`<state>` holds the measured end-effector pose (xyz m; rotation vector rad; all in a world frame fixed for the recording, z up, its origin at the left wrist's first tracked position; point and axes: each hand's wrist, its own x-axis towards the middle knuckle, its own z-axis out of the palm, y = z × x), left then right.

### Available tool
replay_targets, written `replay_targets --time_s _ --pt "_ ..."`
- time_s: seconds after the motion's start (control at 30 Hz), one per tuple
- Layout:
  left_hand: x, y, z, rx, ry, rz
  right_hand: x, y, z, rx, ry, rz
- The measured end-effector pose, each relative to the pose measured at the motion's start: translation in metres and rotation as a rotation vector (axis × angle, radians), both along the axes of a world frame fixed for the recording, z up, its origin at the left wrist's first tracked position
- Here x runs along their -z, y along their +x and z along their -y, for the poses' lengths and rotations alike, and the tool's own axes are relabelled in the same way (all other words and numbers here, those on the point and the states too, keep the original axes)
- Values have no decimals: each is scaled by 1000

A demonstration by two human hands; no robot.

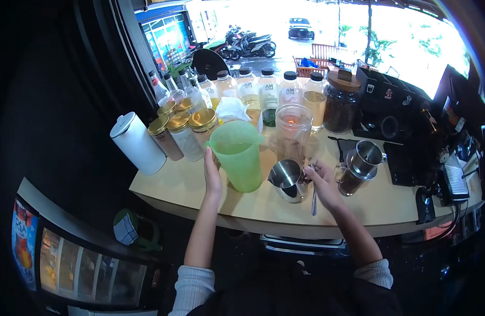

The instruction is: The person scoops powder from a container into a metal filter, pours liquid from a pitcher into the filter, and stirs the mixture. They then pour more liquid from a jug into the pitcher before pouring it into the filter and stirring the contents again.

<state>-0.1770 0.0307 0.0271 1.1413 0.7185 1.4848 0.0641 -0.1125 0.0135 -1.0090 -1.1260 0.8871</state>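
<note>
My left hand [213, 176] is closed at the handle side of a translucent green plastic pitcher [241, 163], its thumb up along the side and its other fingers mostly hidden. The pitcher stands upright near the counter's front edge. To its right is a stainless steel milk jug [288, 181] with its open top towards me. My right hand [322, 181] is closed at the jug's handle side and also pinches a metal spoon [314, 203], which hangs down beside the jug. Behind the jug stands a clear jar [294, 131].
A metal drip filter [368, 158] sits on a glass at the right. Gold-lidded jars [187, 136] and a white jug [139, 145] stand left. Several black-capped bottles [268, 95] line the back beside a wooden-lidded jar [341, 108]. Dark equipment [442, 168] occupies the far right.
</note>
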Motion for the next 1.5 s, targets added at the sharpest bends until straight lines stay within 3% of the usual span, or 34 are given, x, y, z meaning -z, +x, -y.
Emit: replay_targets --time_s 0.07,0.27,0.43,0.7,1.0,1.5 --pt "-7 -5 -16 278 25 95 25 -7 -9 55 15 -48" --pt "-22 -4 -24 372 20 98 59 -47 -9 159 79 -246" --pt "-34 -8 -31 444 -30 82 75 -59 -13 271 96 -202" --pt "-56 -20 -31 439 -3 30 70 -64 -11 297 64 -166" --pt "-56 -27 -32 478 118 -216 64 -69 -9 299 48 -156" --pt "-46 -22 -31 264 430 -403 76 -62 -11 250 92 -121"
